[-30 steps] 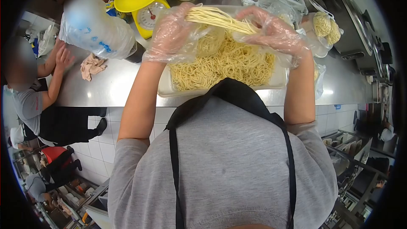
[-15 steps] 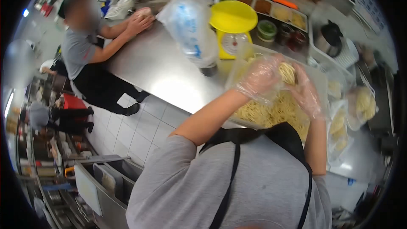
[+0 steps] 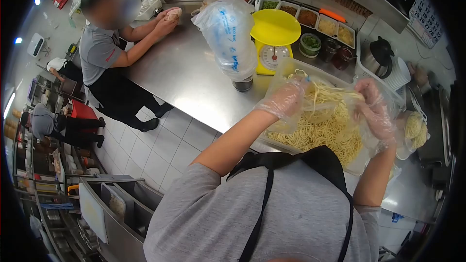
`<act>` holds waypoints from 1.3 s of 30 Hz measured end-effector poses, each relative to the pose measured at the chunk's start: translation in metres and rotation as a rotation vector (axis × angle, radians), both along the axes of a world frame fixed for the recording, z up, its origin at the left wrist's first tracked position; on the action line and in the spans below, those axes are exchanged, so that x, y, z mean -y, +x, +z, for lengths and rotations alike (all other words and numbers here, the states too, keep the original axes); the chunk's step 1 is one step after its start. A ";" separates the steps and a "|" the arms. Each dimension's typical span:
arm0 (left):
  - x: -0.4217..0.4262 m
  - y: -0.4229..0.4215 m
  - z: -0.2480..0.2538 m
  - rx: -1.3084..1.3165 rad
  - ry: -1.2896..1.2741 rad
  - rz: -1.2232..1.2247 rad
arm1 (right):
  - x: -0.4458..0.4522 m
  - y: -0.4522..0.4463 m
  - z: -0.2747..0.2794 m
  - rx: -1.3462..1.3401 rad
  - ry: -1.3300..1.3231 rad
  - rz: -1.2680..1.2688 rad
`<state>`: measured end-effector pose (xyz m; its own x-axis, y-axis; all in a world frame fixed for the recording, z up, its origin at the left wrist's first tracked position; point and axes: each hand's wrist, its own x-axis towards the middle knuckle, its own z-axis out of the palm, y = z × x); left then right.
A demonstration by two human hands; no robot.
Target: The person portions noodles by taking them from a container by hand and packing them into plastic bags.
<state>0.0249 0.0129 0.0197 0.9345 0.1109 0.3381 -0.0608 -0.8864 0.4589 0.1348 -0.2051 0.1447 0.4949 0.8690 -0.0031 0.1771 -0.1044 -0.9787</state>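
Observation:
My left hand (image 3: 287,99) and my right hand (image 3: 376,108) both wear clear plastic gloves. A strand bundle of noodles (image 3: 332,93) stretches between them, pinched at each end. Below lies a large heap of loose yellow noodles (image 3: 320,133) in a translucent plastic tub (image 3: 323,72). My left hand is over the tub's left side, my right over its right side. Just beyond the tub stands a yellow kitchen scale (image 3: 273,57) with a dish on top.
Left of the scale, a plastic-wrapped bundle (image 3: 228,39) sits on the steel table (image 3: 174,73). Topping trays (image 3: 308,18) line the back, near a lidded green tub (image 3: 309,43). Bagged noodles (image 3: 415,128) lie at right. A co-worker (image 3: 99,48) holds something pale across the table.
My hands have moved apart, my right one to the right. The compact noodle bundle between them is now drawn out into long strands. The co-worker still holds the pale item.

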 end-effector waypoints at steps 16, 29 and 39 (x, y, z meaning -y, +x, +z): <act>0.036 0.018 0.030 0.162 -0.294 -0.199 | -0.034 -0.031 0.043 0.649 -0.142 -0.008; 0.012 0.005 0.028 0.251 -0.160 -0.013 | -0.017 -0.019 0.091 0.543 0.161 -0.192; -0.007 0.013 0.029 0.060 -0.210 0.000 | -0.033 -0.041 0.160 1.055 -0.103 -0.362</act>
